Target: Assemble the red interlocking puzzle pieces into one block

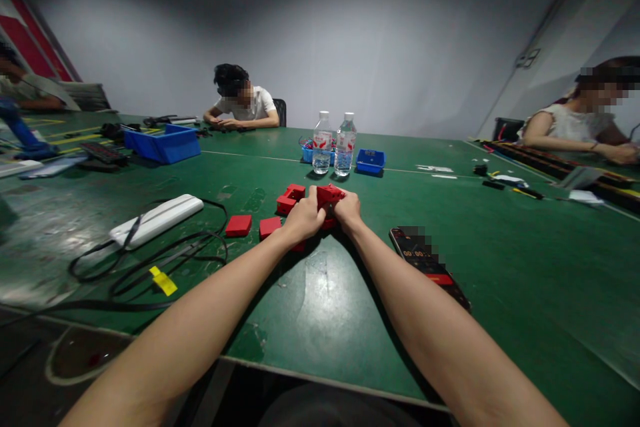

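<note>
Two bare hands work at one red part [330, 195] above the green tabletop [320, 327], at center, straight ahead of the wearer. Left hand [305, 217]: thumb up, fingers curled in, nearly closed on the part's left side. Right hand [348, 208]: fingers bent around the right side, also nearly closed, little gap showing. Fingertips partly hidden, so exact contact can't be told. More red shows just under the part; can't tell if it's joined or separate.

Loose red pieces sit to the left: a notched red block [291, 199] just beyond the left hand, a flat red block [239, 225] farther out, and another red block [270, 227] beside the left wrist, partly covered.

Step in hand, judged: two-handed handling of the red part, likely fitting or adjusting it. Next move seems to call for one hand steadying while the other turns or presses, with edges lined up first; the nearby blocks could get bumped by the left forearm.

Around: smartphone [413, 247] with timer digits by the right forearm, two water bottles [333, 147] beyond the hands, small blue bin [371, 161] beside them.
</note>
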`<action>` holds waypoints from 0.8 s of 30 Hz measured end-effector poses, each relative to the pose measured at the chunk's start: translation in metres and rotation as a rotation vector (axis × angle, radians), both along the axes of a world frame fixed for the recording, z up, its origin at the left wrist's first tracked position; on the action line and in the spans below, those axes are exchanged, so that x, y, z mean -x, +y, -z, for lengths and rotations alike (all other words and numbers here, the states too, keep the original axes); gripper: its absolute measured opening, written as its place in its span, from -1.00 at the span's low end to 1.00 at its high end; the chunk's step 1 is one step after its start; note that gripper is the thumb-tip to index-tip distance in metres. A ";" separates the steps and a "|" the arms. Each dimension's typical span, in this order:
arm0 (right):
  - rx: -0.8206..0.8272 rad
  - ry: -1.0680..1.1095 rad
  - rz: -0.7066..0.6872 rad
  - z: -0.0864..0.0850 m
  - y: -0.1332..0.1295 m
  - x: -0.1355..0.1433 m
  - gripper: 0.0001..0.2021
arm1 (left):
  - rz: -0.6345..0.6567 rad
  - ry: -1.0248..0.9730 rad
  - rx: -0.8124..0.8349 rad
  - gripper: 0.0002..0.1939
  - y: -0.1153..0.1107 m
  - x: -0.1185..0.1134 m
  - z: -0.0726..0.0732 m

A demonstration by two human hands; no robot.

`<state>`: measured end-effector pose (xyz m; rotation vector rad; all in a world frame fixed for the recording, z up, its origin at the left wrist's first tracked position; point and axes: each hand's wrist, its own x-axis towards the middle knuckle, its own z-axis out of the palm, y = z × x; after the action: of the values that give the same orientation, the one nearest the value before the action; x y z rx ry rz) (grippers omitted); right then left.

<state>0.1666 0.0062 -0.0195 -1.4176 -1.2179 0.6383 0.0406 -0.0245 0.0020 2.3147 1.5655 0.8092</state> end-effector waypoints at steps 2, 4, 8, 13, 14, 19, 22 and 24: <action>0.002 -0.004 0.004 -0.001 0.000 0.000 -0.59 | 0.001 0.002 -0.007 -0.69 0.001 0.000 0.001; 0.001 0.001 0.004 0.000 0.000 0.000 -0.59 | -0.001 0.012 -0.012 -0.70 0.002 0.000 0.002; -0.001 0.022 -0.011 0.002 0.003 0.000 -0.58 | -0.012 0.044 -0.003 -0.69 0.002 0.000 0.002; -0.007 0.025 -0.011 0.002 0.003 0.000 -0.59 | -0.001 0.031 -0.013 -0.70 0.002 0.000 0.003; -0.011 0.030 -0.013 0.001 0.002 0.000 -0.59 | 0.002 0.026 -0.018 -0.70 0.003 0.000 0.003; -0.033 0.024 -0.020 -0.001 -0.001 0.000 -0.59 | 0.011 -0.007 -0.021 -0.70 0.004 0.000 0.005; -0.035 0.014 -0.017 -0.001 -0.001 0.000 -0.60 | 0.013 -0.018 -0.020 -0.70 0.004 0.000 0.005; -0.034 0.023 -0.021 0.000 0.000 0.000 -0.60 | 0.011 -0.008 -0.020 -0.69 0.004 0.000 0.004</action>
<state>0.1664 0.0067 -0.0199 -1.3675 -1.2217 0.6441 0.0403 -0.0209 -0.0024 2.3286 1.5469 0.8341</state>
